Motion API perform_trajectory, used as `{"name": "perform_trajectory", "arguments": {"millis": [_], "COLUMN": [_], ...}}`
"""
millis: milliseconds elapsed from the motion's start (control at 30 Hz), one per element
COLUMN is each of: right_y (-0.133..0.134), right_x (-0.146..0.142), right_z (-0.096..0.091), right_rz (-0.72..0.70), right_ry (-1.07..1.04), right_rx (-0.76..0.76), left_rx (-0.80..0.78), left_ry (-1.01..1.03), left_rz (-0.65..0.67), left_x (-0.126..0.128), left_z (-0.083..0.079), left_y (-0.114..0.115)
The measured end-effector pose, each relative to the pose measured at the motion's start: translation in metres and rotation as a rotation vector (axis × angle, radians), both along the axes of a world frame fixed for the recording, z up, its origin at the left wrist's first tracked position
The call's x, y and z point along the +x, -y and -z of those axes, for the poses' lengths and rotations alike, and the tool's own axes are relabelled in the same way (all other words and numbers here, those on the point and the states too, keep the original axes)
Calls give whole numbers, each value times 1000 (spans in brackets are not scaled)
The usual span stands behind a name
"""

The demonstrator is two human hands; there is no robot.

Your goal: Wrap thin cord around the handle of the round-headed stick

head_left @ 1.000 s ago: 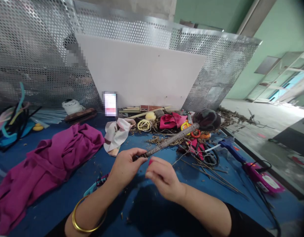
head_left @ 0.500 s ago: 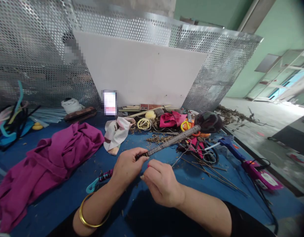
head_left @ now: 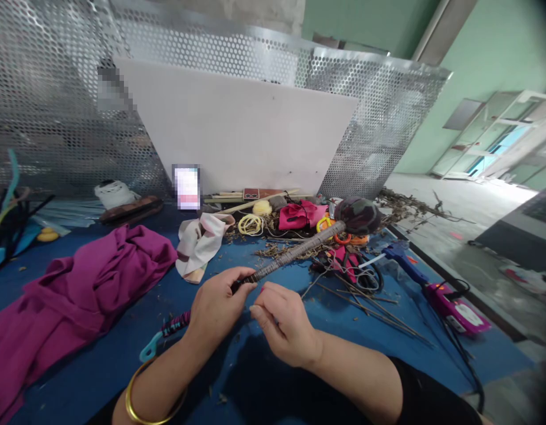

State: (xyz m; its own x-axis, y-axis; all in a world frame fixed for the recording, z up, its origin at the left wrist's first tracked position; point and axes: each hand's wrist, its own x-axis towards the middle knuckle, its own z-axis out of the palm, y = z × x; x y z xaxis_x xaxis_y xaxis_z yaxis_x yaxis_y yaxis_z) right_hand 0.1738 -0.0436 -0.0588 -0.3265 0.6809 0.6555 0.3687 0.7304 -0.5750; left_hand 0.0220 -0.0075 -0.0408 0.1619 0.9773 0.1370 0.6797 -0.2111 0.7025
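My left hand (head_left: 217,307) is closed round a long wrapped stick (head_left: 294,252) that runs up and right to a dark round cloth head (head_left: 356,215). The stick's near end, bound in pink and black thread, pokes out below my left hand beside a turquoise loop (head_left: 149,348). My right hand (head_left: 284,324) sits just right of the left, fingers pinched near the stick on something small and pink that I cannot make out. A gold bangle (head_left: 142,407) circles my left wrist.
A magenta cloth (head_left: 73,295) lies at left on the blue table (head_left: 379,348), a pale cloth (head_left: 199,242) behind my hands. Scissors, twigs and thread clutter the right (head_left: 356,271). A purple glue gun (head_left: 450,301) lies far right. A white board (head_left: 237,130) and perforated metal screen (head_left: 42,100) stand behind.
My right hand has moved in closer to the left hand and the stick. The view has shifted a little to the right; the stick's bound near end now shows below my left hand.
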Motion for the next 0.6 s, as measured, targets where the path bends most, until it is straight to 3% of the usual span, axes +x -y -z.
{"name": "perform_trajectory", "arguments": {"millis": [233,333,467,600], "right_y": [0,-2,-11,-19], "right_x": [-1,-4,-7,-4], "right_z": [2,2,1,-3], "right_rz": [-12,13,10,13], "right_ry": [-113,-345,-853,-1115], "right_rx": [-136,-388,-885,-1111], "left_rx": [-8,-5,18,50], "left_ry": [9,26,58,32], "left_rz": [-31,-54,-82,-68], "left_x": [-2,-1,2,5], "left_z": [1,1,3,7], "left_y": [1,0,1,5]}}
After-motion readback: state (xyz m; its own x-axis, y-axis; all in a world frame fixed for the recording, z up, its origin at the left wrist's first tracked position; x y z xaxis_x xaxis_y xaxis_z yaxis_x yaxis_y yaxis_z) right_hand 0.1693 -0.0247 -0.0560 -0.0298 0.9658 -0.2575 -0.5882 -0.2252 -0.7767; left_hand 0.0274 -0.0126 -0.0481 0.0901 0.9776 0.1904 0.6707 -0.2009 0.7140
